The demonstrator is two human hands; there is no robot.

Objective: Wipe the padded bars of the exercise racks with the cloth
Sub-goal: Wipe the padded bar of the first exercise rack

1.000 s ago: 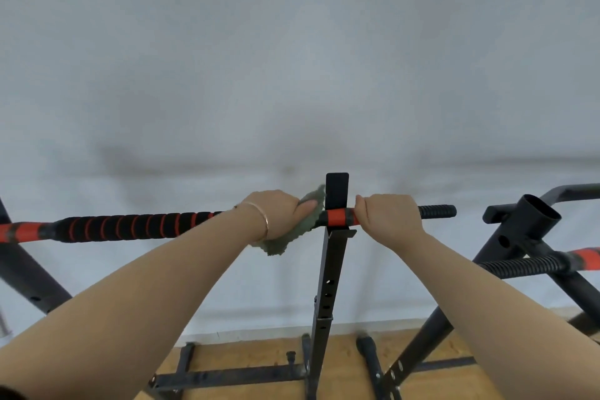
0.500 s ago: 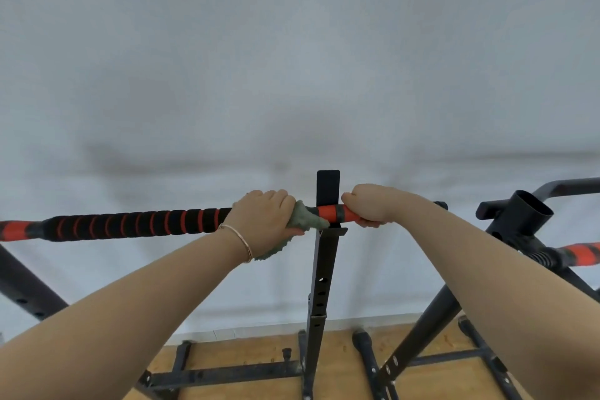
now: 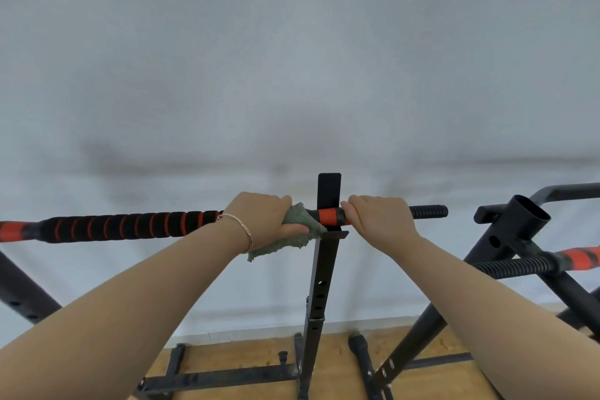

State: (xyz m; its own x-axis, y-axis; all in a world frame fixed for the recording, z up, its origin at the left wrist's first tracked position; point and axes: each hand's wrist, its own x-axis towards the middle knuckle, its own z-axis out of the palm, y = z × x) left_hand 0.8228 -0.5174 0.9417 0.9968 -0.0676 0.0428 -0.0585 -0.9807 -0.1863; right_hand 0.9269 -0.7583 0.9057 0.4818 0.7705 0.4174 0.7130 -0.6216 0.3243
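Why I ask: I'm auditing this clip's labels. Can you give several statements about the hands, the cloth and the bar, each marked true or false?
1. The left hand grips a green cloth around the padded bar. True.
2. The right hand holds a second cloth. False: it grips the bar bare.
3. The cloth sits left of the black upright. True.
4. The bar's right tip is orange padding. False: the ribbed end is black.

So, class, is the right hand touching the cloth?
Apart. The head view shows bare orange bar between the right hand and the cloth under the left hand.
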